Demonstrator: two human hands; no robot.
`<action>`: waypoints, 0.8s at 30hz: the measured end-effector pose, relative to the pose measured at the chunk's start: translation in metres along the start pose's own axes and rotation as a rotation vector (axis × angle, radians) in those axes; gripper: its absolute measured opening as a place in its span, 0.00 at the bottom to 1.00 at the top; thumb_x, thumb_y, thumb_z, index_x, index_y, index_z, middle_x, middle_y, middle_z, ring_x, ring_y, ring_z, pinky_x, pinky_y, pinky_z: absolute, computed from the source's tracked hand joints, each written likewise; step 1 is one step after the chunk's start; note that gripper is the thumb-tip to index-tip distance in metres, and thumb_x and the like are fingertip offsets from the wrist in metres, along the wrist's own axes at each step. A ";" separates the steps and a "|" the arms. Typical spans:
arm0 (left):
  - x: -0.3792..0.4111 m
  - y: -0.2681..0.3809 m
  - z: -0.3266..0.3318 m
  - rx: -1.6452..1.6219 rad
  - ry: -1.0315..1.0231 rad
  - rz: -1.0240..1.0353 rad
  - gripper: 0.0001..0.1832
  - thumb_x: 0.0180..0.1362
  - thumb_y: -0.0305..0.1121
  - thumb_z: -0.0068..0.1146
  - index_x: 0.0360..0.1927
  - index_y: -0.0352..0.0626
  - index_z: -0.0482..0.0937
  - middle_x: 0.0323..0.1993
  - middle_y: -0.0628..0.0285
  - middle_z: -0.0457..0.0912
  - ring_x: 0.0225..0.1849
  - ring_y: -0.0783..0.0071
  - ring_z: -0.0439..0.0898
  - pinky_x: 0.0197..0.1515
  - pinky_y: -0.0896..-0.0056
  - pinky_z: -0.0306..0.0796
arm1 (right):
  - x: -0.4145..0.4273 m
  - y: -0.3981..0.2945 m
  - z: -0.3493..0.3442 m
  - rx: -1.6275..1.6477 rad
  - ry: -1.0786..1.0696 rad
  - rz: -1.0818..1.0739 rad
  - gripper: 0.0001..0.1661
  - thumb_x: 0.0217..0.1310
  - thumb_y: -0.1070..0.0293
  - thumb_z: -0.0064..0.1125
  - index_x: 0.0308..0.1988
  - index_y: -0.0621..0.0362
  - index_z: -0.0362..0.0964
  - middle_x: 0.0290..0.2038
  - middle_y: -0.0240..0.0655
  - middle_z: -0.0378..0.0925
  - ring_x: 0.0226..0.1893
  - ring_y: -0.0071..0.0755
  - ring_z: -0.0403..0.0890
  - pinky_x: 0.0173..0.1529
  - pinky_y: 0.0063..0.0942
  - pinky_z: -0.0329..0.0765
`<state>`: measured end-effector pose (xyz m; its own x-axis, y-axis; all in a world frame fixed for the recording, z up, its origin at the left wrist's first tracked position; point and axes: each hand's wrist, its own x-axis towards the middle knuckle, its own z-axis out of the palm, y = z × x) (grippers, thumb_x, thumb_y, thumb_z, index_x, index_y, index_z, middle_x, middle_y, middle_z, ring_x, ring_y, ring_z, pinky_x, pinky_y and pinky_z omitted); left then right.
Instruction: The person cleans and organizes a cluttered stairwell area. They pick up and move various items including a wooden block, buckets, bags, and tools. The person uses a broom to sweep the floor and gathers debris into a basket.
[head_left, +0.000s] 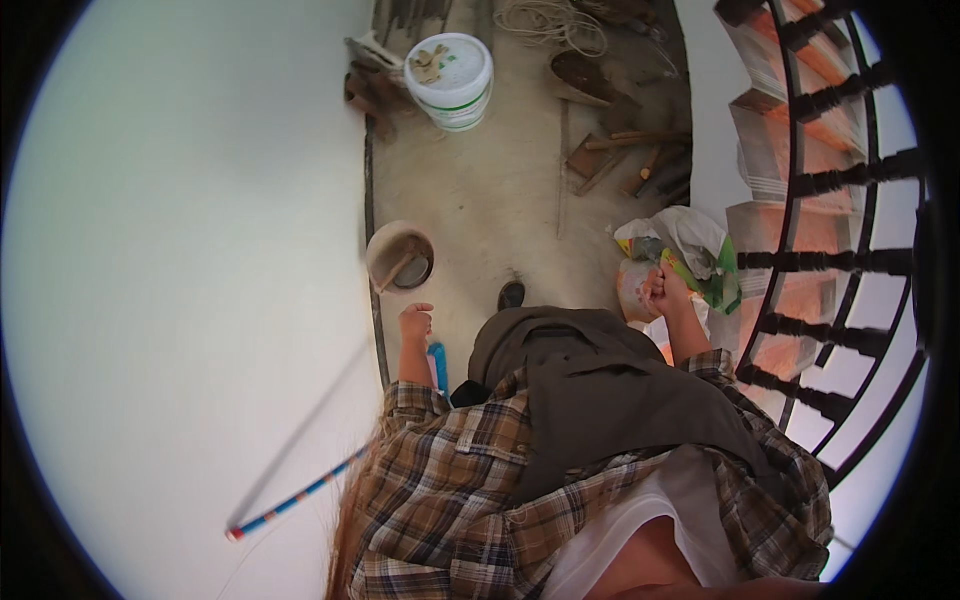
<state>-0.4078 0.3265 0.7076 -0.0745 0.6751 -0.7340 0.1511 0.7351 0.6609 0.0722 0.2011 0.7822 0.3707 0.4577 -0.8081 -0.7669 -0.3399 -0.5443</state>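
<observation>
My right hand (661, 291) is closed on the gathered edge of a plastic bag (697, 244), which is white, green and yellow and hangs beside the stair side. Under that hand is a whitish and orange bag or container (634, 289), partly hidden. My left hand (417, 321) is held half curled near the left wall, and no object shows in it. Just beyond it stands a round, pale bucket (400, 257) with a stick-like tool inside. A blue object (439, 367), perhaps a dustpan or brush, lies beside my left forearm.
A lidded white bucket (450, 82) stands farther ahead. Coiled rope (551, 22), a dark basin (581, 77) and wooden-handled tools (630, 140) lie on the floor. To the right are dark balusters (847, 260) and steps (795, 232). A blue striped pole (296, 499) leans at the left wall.
</observation>
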 end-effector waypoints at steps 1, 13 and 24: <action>-0.011 -0.010 -0.003 -0.042 0.024 -0.011 0.12 0.39 0.18 0.39 0.29 0.38 0.71 0.11 0.71 0.61 0.09 0.83 0.57 0.10 0.82 0.51 | -0.001 -0.002 -0.005 -0.075 0.018 -0.025 0.19 0.58 0.55 0.41 0.18 0.50 0.55 0.08 0.23 0.50 0.06 0.19 0.51 0.13 0.24 0.58; -0.259 -0.259 -0.012 -0.410 0.490 -0.396 0.10 0.51 0.32 0.41 0.32 0.38 0.71 0.18 0.61 0.73 0.13 0.75 0.68 0.15 0.74 0.64 | 0.075 0.039 -0.124 -0.832 -0.065 0.182 0.16 0.51 0.65 0.43 0.13 0.52 0.56 0.08 0.27 0.56 0.05 0.21 0.54 0.09 0.21 0.51; -0.268 -0.264 -0.160 -0.634 1.039 -0.039 0.13 0.48 0.41 0.53 0.21 0.41 0.69 0.12 0.64 0.66 0.13 0.76 0.63 0.16 0.77 0.54 | -0.001 0.083 0.031 -1.210 -0.440 -0.162 0.14 0.49 0.63 0.45 0.17 0.59 0.64 0.12 0.33 0.64 0.09 0.25 0.63 0.13 0.22 0.61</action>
<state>-0.5857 -0.0388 0.7555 -0.8658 0.1660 -0.4721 -0.3556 0.4597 0.8137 -0.0078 0.1981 0.7448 0.0353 0.7145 -0.6987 0.3130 -0.6719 -0.6713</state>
